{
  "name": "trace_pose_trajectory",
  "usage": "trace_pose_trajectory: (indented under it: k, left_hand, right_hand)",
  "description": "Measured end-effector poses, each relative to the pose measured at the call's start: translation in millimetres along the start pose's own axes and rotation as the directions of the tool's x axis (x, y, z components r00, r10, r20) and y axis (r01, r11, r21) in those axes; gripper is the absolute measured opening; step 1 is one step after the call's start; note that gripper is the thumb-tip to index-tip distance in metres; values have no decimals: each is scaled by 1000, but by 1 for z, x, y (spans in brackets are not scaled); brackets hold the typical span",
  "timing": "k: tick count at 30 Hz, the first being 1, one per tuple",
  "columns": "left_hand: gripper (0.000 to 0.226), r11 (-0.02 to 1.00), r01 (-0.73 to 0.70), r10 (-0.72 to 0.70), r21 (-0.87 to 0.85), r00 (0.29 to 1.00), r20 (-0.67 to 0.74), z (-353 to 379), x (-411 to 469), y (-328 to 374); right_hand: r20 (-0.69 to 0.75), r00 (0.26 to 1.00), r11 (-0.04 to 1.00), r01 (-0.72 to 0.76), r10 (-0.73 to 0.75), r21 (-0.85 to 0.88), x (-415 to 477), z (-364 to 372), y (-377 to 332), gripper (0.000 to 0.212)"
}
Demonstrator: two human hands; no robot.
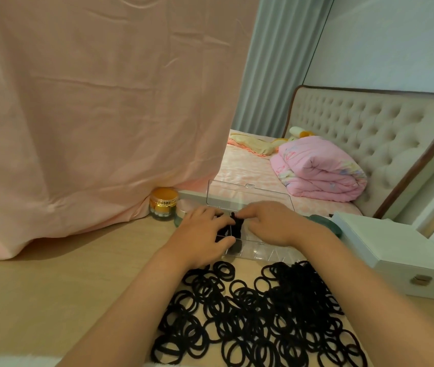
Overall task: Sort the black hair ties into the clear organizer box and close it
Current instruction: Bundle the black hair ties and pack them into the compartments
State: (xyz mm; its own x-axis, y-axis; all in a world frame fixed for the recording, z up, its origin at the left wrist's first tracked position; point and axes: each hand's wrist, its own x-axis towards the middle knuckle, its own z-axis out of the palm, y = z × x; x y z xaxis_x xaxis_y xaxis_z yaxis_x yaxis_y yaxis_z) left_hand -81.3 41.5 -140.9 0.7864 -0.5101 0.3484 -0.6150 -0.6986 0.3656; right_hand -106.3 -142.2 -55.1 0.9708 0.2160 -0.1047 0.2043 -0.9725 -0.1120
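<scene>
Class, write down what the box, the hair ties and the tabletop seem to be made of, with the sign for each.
The box looks like clear, glossy hard plastic: the bedding shows through its raised lid. The hair ties look like matte black fabric-covered elastic, slightly fuzzy. The tabletop is smooth pale wood or laminate; I cannot tell which.

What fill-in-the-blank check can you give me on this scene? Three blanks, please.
The left hand and right hand hold a bundle of ties over the clear organizer box, whose lid stands ____.
The loose pile of ties on the table is coloured ____.
The white case sits on the person's ____ side.
Missing words: open; black; right.
</scene>
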Motion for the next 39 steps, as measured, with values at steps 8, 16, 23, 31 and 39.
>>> trace_pose_trajectory:
  k: [8, 16, 23, 31, 39]
  left_hand:
    - [47, 998, 3, -5, -59, 999, -40, -3, -2, 7]
    - [63, 1000, 6, -7, 18, 999, 51, 0, 0, 6]
    - [63, 998, -38, 36, 54, 999, 21, -8, 2, 15]
    - [19, 982, -183, 185, -45, 981, 63, -7, -4, 73]
    - [42, 979, -199, 167, 48, 912, 375, 11, -29, 86]
  right_hand:
    - [26, 995, 942, 101, -98, -319, 6, 43, -6, 55]
    - [-33, 994, 946, 86, -101, -313, -4, 42, -1, 64]
    - [-180, 983, 998, 25, -14, 54, -45, 11, 6, 49]
    - [-37, 993, 984, -105, 112, 146, -101, 10, 35, 30]
    - [177, 952, 966, -259, 250, 27, -100, 34, 33, 74]
